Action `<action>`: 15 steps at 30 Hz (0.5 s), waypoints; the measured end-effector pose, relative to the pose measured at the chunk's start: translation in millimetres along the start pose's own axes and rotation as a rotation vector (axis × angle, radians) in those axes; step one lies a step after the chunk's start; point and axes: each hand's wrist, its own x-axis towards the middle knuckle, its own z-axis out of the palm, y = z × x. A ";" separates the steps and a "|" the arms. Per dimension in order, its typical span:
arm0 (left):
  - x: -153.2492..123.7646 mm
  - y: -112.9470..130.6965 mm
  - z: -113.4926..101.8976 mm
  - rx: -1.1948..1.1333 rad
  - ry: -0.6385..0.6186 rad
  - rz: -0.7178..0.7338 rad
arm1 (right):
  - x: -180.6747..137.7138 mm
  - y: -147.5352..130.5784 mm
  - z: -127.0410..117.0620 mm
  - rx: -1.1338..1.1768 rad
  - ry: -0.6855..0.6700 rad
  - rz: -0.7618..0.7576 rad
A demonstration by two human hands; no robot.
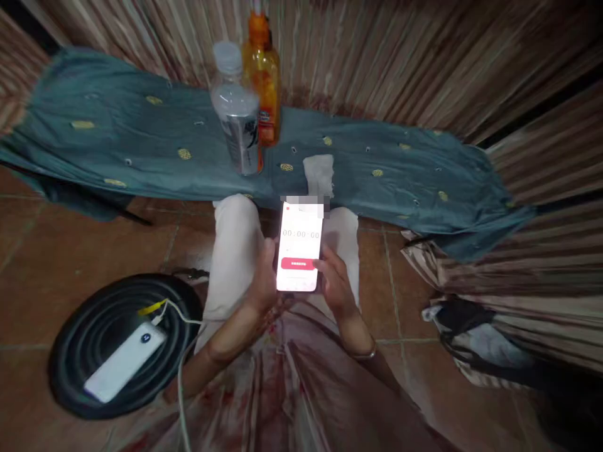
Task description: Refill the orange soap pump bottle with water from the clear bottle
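A lit smartphone (300, 248) is held upright over my lap, its bright screen reading 00:00:00 above a red button. My left hand (264, 273) grips the phone's left edge, with its fingers mostly hidden behind. On the other side, my right hand (335, 276) wraps the right edge, and its thumb rests at the right end of the red button. Just beyond the phone, a folded white cloth (319, 174) lies at the front of a bench (405, 166) covered in teal patterned fabric.
A clear bottle (238, 119) and an orange pump bottle (267, 88) stand on the bench. At lower left, a white power bank or phone (125, 361) with a cable lies on a round black ribbed stool top (80, 314). Dark cloth items (490, 339) lie at right by the striped curtain (377, 56).
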 end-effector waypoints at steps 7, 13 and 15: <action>4.7 -2.2 -2.5 -0.015 -0.001 0.025 | -0.1 1.0 -2.7 -0.049 -0.027 -0.040; 6.1 -2.7 -3.5 -0.003 -0.003 0.046 | 0.8 3.6 -4.2 -0.067 -0.058 -0.019; 6.4 -3.1 -3.0 0.003 -0.005 0.050 | 0.4 4.3 -3.0 -0.058 -0.057 -0.025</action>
